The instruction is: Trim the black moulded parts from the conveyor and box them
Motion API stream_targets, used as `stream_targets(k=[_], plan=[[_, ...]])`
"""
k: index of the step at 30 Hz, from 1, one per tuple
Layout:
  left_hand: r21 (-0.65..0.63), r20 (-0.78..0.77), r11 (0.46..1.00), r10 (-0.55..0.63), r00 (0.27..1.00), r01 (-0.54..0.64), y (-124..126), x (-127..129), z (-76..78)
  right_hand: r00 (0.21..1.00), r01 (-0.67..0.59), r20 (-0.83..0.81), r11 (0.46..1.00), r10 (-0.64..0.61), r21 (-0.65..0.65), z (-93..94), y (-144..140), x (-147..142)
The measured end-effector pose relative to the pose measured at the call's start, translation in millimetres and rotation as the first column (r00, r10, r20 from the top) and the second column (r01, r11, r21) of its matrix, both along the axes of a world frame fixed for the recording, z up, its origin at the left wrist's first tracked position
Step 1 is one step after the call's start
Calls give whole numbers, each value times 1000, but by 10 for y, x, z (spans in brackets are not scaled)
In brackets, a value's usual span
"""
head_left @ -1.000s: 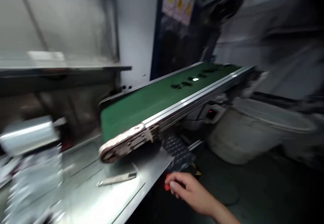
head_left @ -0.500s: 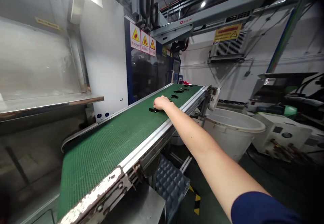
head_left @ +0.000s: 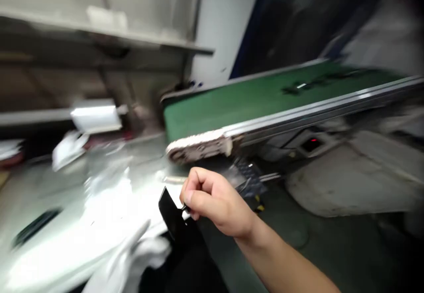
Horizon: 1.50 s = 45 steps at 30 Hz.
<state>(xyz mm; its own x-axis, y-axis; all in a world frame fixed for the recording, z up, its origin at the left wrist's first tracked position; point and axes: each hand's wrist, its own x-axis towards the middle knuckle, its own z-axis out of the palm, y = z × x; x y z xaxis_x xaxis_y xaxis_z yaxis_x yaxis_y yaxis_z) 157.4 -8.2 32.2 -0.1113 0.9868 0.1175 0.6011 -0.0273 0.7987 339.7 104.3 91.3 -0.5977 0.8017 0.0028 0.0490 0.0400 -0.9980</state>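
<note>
My right hand (head_left: 215, 200) is bare and closed, pinching a thin stem of a flat, glossy black plastic part (head_left: 169, 211). The part hangs to the left of my fingers, over the edge of the bright worktable (head_left: 76, 213). Low in the view, my left hand (head_left: 139, 255) wears a white glove and sits below and left of that part, apart from it. Motion blur smears its fingers. Several more dark parts (head_left: 318, 81) lie blurred on the green conveyor belt (head_left: 225, 103).
A long dark piece (head_left: 36, 227) lies on the worktable's left side. Beyond it are a crumpled white item (head_left: 69, 149) and a white box-like object (head_left: 96, 116). The conveyor's metal side rail (head_left: 281, 118) runs to the right, above a large pale bin (head_left: 357, 178).
The view has swung left and down from the conveyor to the worktable. My right hand has come back from the belt with a black part, and my gloved left hand has entered the view.
</note>
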Motion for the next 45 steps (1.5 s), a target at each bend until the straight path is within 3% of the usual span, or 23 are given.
stream_targets(k=[2,3,4,5,7,8,10,15,29,32,34,36,38,39,41,45], plan=[[-106,233,994,55,971,-30,-444,-21,-179,996,-23,-84,983,8,-181,-357,-472,-252],[-139,424,990,88,901,-31,-601,-22,-266,997,-15,-83,973,-4,-231,-509,-624,-344],[-152,633,988,118,765,-26,-721,-20,-355,997,-10,-78,962,-11,-272,-646,-736,-420],[-148,811,989,133,570,-19,-813,-16,-443,998,-14,-68,952,-8,-307,-768,-821,-483],[-135,974,991,136,183,-15,-946,-6,-602,1000,-13,-31,936,2,-351,-957,-950,-573],[-141,986,990,141,86,-10,-997,-3,-666,1000,-13,-9,930,10,-367,-1021,-1005,-603],[-155,988,988,155,4,-7,-1084,-8,-758,999,-16,26,916,29,-400,-1100,-1099,-648],[-184,982,983,184,-42,12,-1222,-71,-838,997,-30,50,891,59,-454,-1156,-1210,-726],[-189,979,980,183,91,56,-1311,-28,-833,981,-145,34,835,191,-530,-1111,-1223,-546],[-211,975,977,208,83,31,-1314,-12,-873,976,-184,7,838,218,-514,-1124,-1209,-483],[-267,964,962,265,35,51,-1296,-19,-924,981,-177,12,925,192,-337,-1144,-1182,-434],[-315,948,944,319,-27,96,-1265,-35,-974,980,-195,28,980,195,25,-1167,-1134,-382],[-303,947,946,312,-77,111,-1237,-46,-1012,961,-274,77,894,264,354,-1191,-1073,-332],[-272,956,957,281,-87,99,-1229,-46,-1026,944,-329,113,837,311,438,-1204,-1044,-308],[-200,975,977,205,-80,72,-1225,-35,-1043,909,-412,162,776,383,478,-1234,-1000,-268],[-122,988,990,129,-88,72,-1230,29,-1061,900,-429,111,811,421,397,-1306,-997,-211]])
